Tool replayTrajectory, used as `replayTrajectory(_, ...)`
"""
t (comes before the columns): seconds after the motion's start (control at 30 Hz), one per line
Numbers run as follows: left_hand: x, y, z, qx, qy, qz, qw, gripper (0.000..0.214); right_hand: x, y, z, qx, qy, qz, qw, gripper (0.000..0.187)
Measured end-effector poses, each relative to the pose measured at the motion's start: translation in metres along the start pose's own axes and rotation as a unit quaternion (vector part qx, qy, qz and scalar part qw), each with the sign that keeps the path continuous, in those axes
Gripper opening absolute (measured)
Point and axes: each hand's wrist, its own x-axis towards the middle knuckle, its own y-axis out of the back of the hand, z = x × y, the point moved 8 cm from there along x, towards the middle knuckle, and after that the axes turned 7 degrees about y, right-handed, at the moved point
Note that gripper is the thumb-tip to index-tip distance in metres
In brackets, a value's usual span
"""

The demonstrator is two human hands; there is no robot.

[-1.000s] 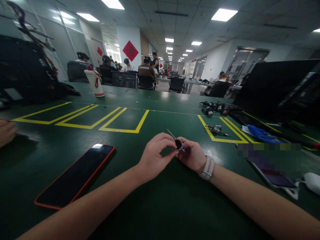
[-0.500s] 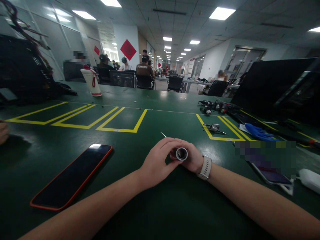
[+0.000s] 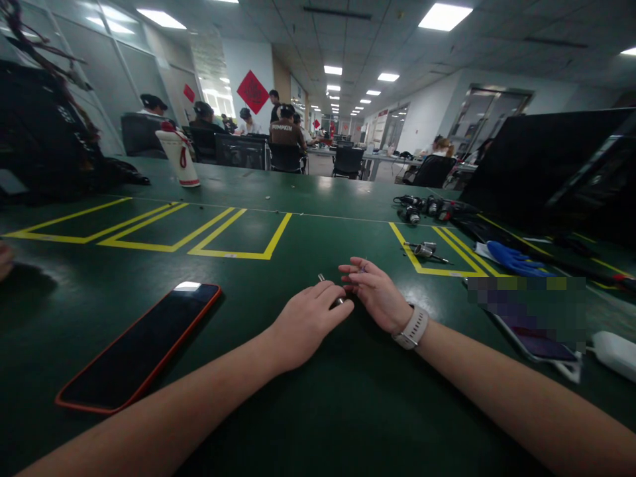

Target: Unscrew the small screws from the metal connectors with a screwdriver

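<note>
Small metal part (image 3: 322, 277) under left hand (image 3: 304, 321), mid-table toward the near edge.
Looks light, stiff, slick, apt to roll; best pinched by the bare end poking past the fingers. Covered by loosely curled left hand; just beside, half-open right hand (image 3: 376, 291), seemingly empty. Mostly hidden under fingers, shape hard to tell.

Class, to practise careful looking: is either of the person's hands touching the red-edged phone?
No: the phone lies apart, left of the left hand, whose fingers cover a small metal part.
</note>
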Motion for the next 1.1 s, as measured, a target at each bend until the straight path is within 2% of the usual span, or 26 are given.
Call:
replayTrajectory(0.17, 0.002, -0.005, 0.009, 0.105, -0.05, -0.007, 0.993, 0.024, -0.001, -0.002, 0.001, -0.033, 0.013, -0.016, 0.999, 0.044)
replayTrajectory(0.37, 0.003, -0.006, 0.012, 0.171, -0.068, -0.007, 0.983, 0.023, -0.003, -0.005, 0.003, -0.061, 0.016, -0.043, 0.997, 0.042)
replayTrajectory(0.57, 0.004, -0.003, 0.003, 0.145, -0.037, 0.013, 0.989, 0.023, -0.003, -0.006, 0.003, -0.087, 0.021, -0.024, 0.996, 0.038)
replayTrajectory(0.9, -0.001, -0.006, 0.009, 0.14, -0.135, 0.023, 0.981, 0.023, -0.004, -0.006, 0.002, -0.058, 0.027, -0.032, 0.997, 0.039)
replayTrajectory(1.0, 0.001, -0.005, 0.006, 0.173, -0.109, 0.026, 0.978, 0.026, -0.004, -0.005, 0.001, -0.076, 0.032, -0.018, 0.996, 0.032)
replayTrajectory(1.1, 0.003, 0.001, -0.004, 0.174, -0.037, 0.037, 0.983, 0.027, -0.003, 0.0, -0.003, -0.08, 0.053, 0.013, 0.995, 0.032)
